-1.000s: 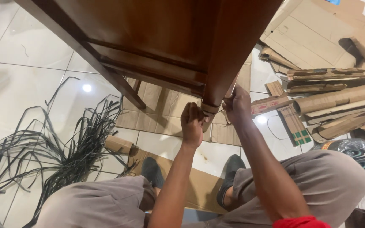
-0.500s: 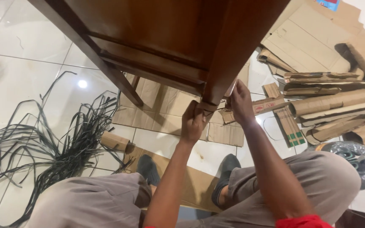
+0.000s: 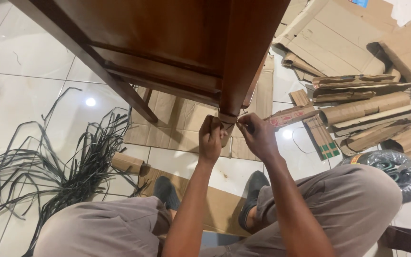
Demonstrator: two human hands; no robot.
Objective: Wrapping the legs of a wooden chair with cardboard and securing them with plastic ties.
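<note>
A dark brown wooden furniture piece stands over me, its leg coming down between my hands. A band of brown cardboard wrapping circles the leg's lower end. My left hand is closed on the left side of that wrapping. My right hand pinches its right side, fingers pressed together at the leg. My knees in grey trousers frame the bottom of the view.
A tangle of black plastic straps lies on the white tile floor at left. Flattened cardboard sheets lie under the furniture, and cardboard rolls and scraps pile at right. A small cardboard roll sits near my left knee. A black bundle in plastic rests at right.
My right hand has come down from higher up the leg's right side to the wrapped band, closer to my left hand. The left hand stays gripping the wrapping.
</note>
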